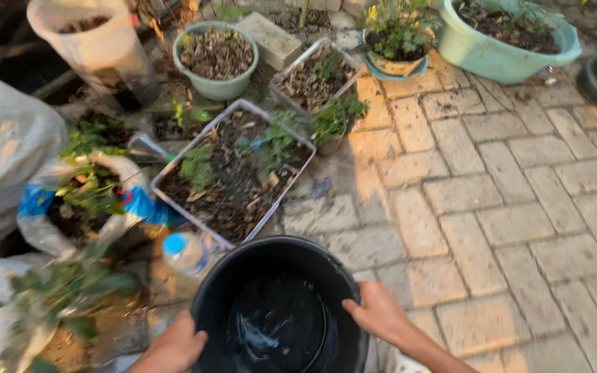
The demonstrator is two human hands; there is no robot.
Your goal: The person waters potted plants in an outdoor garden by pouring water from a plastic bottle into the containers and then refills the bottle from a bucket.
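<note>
Head view shows me a round black plastic bucket near the bottom edge, dark water rippling inside. My left hand curls against its left rim; my right hand clasps the right rim, fingers over the edge. Just beyond lies a rectangular metal tray of crumbly soil, rough brick paving to the right.

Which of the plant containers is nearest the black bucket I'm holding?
The long rectangular tray of soil and seedlings, just beyond the bucket. The second tray and the green bowl sit farther back.
</note>
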